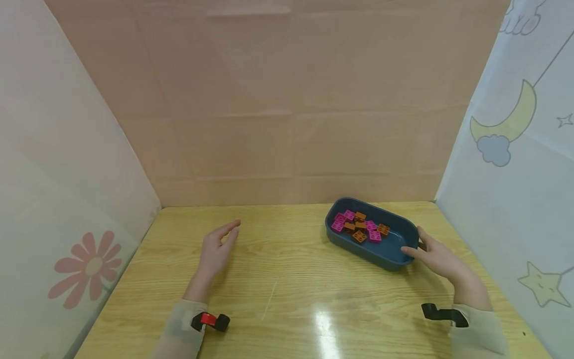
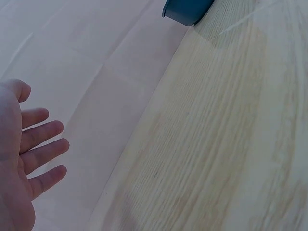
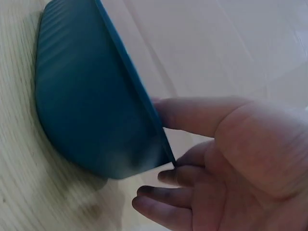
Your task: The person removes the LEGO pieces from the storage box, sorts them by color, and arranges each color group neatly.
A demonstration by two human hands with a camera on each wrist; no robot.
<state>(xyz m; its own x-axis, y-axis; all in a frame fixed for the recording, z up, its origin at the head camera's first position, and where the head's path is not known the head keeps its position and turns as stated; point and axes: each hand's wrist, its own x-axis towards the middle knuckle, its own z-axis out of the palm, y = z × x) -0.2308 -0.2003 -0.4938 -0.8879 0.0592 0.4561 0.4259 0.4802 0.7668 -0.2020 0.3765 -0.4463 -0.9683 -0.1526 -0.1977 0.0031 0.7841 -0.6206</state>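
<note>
Tray point(image 1: 394, 243) of dark blue colour is on the counter point(image 1: 269, 284), directly to the left of the right grip point(image 1: 434, 257). This right grip pinches the short end of the tray: the thumb point(image 3: 195, 115) lies over the rim point(image 3: 136, 84), on the inner side, while the other fingers point(image 3: 163, 196) are on the outer side. I cannot tell if this end is slightly raised or rests fully on the counter. Inside the tray, pink blocks point(image 1: 374, 236) and orange blocks point(image 1: 359, 237) lie together in a loose group, mostly at the end which is far from the right grip; one orange block is the nearest to it. The left grip point(image 1: 216, 252) is well apart from the tray, on its left side, above the counter, with fingers extended and relaxed, and with spaces between them. Behind both grips rises a brownish wall point(image 1: 251, 99). To the left of the left grip, a red flower point(image 1: 93, 267) is printed on a pale sheet; to the right of the right grip, another sheet carries a yellow star point(image 1: 543, 284) and, higher, a moon point(image 1: 522, 117).
</note>
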